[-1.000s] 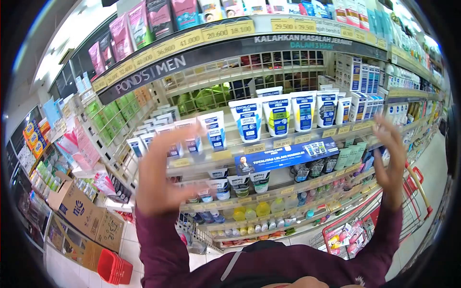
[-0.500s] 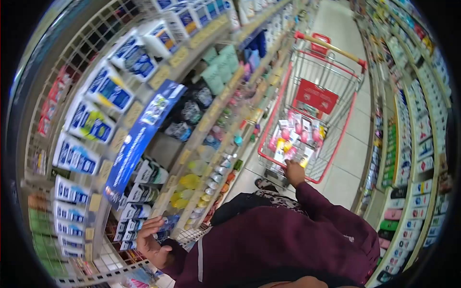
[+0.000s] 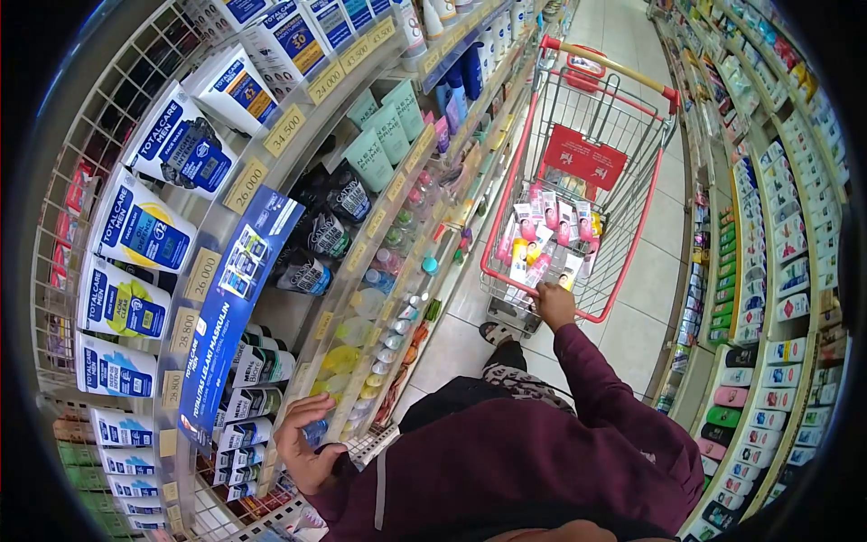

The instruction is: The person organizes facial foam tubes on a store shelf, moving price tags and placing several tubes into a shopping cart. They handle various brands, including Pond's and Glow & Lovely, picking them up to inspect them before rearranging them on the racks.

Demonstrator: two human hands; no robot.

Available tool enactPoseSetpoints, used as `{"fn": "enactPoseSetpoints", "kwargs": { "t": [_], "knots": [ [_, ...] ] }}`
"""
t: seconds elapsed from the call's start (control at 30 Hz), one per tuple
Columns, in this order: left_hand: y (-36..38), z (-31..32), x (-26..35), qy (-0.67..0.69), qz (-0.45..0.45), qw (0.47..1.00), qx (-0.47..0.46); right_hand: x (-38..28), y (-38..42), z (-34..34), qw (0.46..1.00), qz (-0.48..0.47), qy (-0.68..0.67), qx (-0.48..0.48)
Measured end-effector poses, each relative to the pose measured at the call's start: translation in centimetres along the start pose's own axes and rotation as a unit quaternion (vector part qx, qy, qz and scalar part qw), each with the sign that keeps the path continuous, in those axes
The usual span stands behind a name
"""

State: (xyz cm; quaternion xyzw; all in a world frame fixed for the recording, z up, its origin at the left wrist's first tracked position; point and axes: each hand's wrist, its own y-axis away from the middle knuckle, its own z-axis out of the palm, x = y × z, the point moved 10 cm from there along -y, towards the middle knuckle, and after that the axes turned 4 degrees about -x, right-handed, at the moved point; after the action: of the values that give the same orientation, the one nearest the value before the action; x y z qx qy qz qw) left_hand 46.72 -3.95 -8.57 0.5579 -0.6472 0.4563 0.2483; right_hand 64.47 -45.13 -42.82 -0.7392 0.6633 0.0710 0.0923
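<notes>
My right hand (image 3: 554, 304) is wrapped round the near rim of a shopping cart (image 3: 635, 242) with red edging. Pink, white and yellow packages (image 3: 548, 217) lie in the cart's basket, beyond that hand. My left hand (image 3: 310, 443) is held up beside the left shelves, thumb and fingers apart, with nothing in it. Nearest to it are black and white Men's Biore tubes (image 3: 257, 403) and yellow packs (image 3: 340, 361). White and blue Total Care Men tubes (image 3: 144, 219) stand on the shelf further left.
A blue promotional strip (image 3: 237, 307) and price tags line the left shelf edge. Shelves of packaged goods (image 3: 777, 397) run along the right side. Pale floor tiles (image 3: 632, 339) show between the shelves, under the cart. My foot in a sandal (image 3: 495, 333) is behind the cart.
The view has shifted a little, and the left shelf labels look sharper. My left hand appears slightly further right and higher. My right hand still grips the cart.
</notes>
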Motion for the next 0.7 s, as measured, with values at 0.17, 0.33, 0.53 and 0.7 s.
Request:
{"fn": "enactPoseSetpoints", "kwargs": {
  "t": [0.17, 0.33, 0.53, 0.7],
  "knots": [
    [0.1, -0.3, -0.5, -0.01, -0.027, 0.999, 0.017, 4.2, -4.1, 0.4, 0.998, 0.05, 0.024, -0.007],
    [0.3, -1.0, 0.3, -0.031, -0.04, 0.997, 0.063, 8.6, -7.8, 1.3, 0.995, 0.096, 0.029, -0.023],
    [-0.3, -0.8, 0.7, -0.026, -0.057, 0.992, 0.11, 13.3, -10.5, 4.8, 0.989, 0.102, 0.01, -0.104],
    [-4.3, -1.8, 7.2, -0.176, -0.017, 0.982, 0.068, 15.0, -16.3, 10.1, 0.919, -0.156, 0.222, -0.286]
  ]
}}
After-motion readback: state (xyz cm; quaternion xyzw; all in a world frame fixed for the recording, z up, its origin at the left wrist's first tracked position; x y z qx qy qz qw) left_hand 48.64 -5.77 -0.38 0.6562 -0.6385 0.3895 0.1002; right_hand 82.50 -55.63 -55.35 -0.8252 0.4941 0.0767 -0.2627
